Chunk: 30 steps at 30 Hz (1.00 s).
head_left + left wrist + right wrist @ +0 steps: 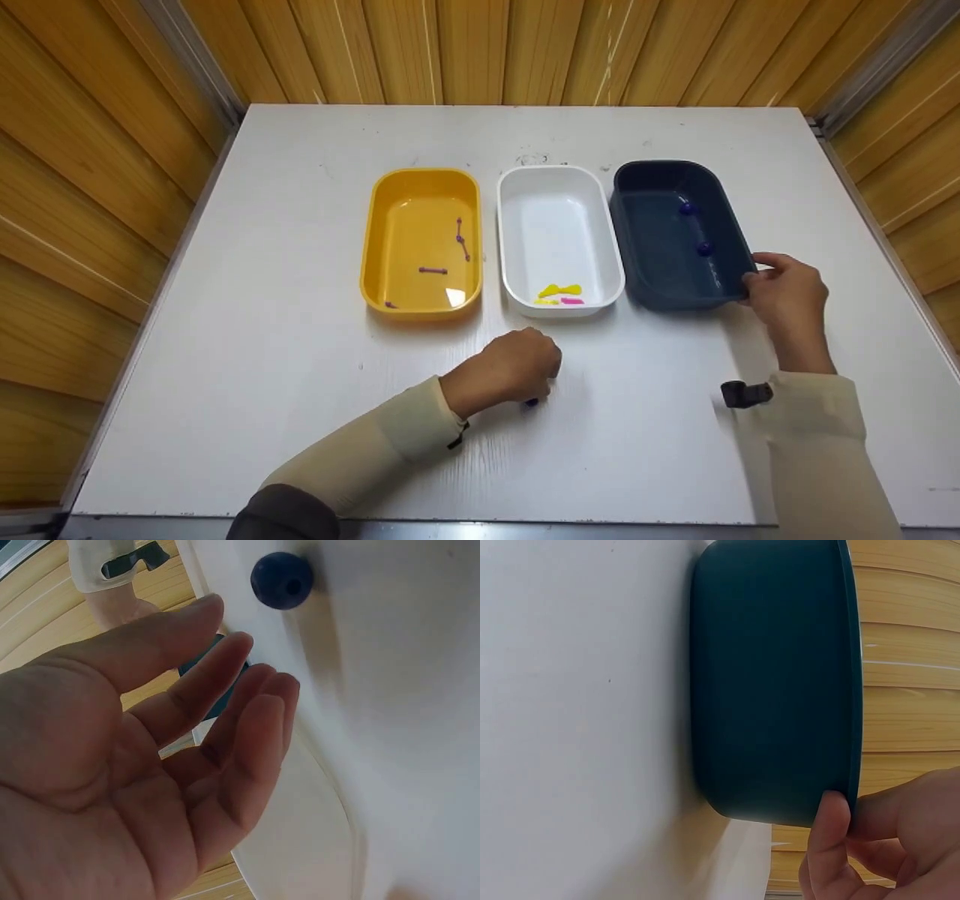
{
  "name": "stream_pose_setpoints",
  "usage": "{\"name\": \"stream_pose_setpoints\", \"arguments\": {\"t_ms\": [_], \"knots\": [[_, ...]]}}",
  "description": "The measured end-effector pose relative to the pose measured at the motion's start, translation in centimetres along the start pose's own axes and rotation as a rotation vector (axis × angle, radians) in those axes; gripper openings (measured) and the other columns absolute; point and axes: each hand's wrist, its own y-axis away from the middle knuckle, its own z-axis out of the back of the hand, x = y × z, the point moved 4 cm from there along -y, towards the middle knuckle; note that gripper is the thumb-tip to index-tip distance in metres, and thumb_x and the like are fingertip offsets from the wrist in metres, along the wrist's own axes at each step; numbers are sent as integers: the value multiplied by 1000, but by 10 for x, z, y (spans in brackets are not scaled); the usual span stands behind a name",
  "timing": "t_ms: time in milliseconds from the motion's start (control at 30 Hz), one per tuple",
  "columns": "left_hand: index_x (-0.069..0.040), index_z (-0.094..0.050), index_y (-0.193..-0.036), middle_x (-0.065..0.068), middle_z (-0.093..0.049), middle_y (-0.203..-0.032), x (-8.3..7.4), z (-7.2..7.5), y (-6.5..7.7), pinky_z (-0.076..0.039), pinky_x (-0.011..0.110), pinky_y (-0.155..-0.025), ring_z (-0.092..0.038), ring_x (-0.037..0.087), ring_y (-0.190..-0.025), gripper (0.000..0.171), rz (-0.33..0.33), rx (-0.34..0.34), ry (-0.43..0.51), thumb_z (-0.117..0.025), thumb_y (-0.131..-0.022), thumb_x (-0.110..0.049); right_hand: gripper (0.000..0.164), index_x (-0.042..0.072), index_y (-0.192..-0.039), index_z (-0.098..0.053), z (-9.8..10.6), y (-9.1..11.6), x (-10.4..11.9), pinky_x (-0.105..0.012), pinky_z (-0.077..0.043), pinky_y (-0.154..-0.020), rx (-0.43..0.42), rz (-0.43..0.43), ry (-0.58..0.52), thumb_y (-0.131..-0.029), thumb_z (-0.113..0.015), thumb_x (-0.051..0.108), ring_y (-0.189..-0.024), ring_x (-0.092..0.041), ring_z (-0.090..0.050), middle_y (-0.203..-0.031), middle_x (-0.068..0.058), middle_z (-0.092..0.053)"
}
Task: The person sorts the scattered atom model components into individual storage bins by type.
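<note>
My left hand (514, 367) hovers over the table in front of the white tray, its fingers loosely bent with nothing between them. Close to the fingertips a round dark blue bead (281, 581) with a hole lies on the tabletop; in the head view most of this bead (531, 402) is hidden under the hand. At the near right corner of the dark blue tray (651, 289), my right hand (789, 292) pinches the rim between thumb and fingers. Two blue balls (704, 248) lie inside that tray. The right wrist view shows the tray's outer wall (772, 682) beside the gripping fingers.
Left of the dark tray stands a white tray (510, 247) with yellow pieces (560, 290) and a pink piece (572, 301). Further left, a yellow tray (371, 247) holds several purple sticks (433, 271) with knobbed ends. Wood-patterned walls (472, 52) border the white table (247, 360).
</note>
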Motion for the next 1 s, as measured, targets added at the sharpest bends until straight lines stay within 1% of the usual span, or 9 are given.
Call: {"name": "stream_pose_setpoints", "arguments": {"t_ms": [100,233,367,467,533,633,733,833,1000], "knots": [[-16,-72,-89,-1,-67,-84,0,-3,1,-45,26,-57,-52,12,-75,12,-6,17,-19,-73,-78,-15,46,9,-141,-47,1,0,0,-16,-50,-60,3,7,8,-95,-50,14,-67,-2,-60,-109,-11,-58],[-16,-72,-92,0,-68,-90,-1,-8,3,-48,28,-64,-55,14,-80,15,-3,47,-28,-73,-78,-14,48,10,-142,-46,1,1,1,-16,-50,-59,2,20,21,-95,-50,14,-70,-5,-59,-113,-14,-58],[-15,-71,-90,1,-67,-87,-2,-11,5,-48,29,-59,-53,14,-76,10,6,77,-67,-68,-80,-11,50,11,-143,-44,2,2,2,-16,-49,-57,-10,55,52,-94,-50,13,-68,-4,-58,-116,-19,-59],[-13,-69,-82,-1,-61,-76,-2,-13,5,-44,28,-51,-48,13,-67,7,13,88,-68,-63,-84,-9,50,12,-143,-45,2,2,2,-17,-47,-57,-18,78,86,-94,-49,14,-66,-3,-57,-117,-21,-60],[-11,-64,-74,-2,-53,-69,-2,-14,5,-39,27,-47,-42,12,-63,12,14,89,-43,-60,-85,-6,49,12,-143,-45,2,2,1,-17,-46,-57,-14,82,100,-94,-49,14,-67,-4,-58,-118,-21,-59],[-11,-53,-64,-2,-42,-62,-1,-15,5,-31,24,-43,-36,13,-58,22,7,69,-4,-57,-84,-1,49,12,-143,-44,2,2,0,-17,-46,-57,-5,69,97,-94,-49,15,-75,-11,-60,-120,-21,-58],[-12,-46,-61,-3,-37,-59,-1,-15,5,-26,23,-42,-33,12,-57,27,-17,44,-5,-55,-82,2,49,12,-143,-44,2,2,1,-17,-46,-58,-2,61,95,-95,-49,15,-80,-14,-60,-121,-21,-58],[-12,-45,-61,-2,-36,-59,-2,-15,5,-25,23,-42,-33,12,-56,27,-26,39,-8,-54,-83,2,49,12,-143,-45,2,2,2,-17,-46,-57,-10,66,103,-94,-49,15,-75,-11,-60,-119,-21,-60],[-12,-43,-61,-2,-33,-61,-1,-15,6,-24,23,-43,-31,12,-57,28,-10,67,19,-53,-83,4,47,12,-141,-48,2,1,2,-18,-46,-57,-24,81,106,-93,-50,14,-65,-2,-55,-116,-19,-61]]}}
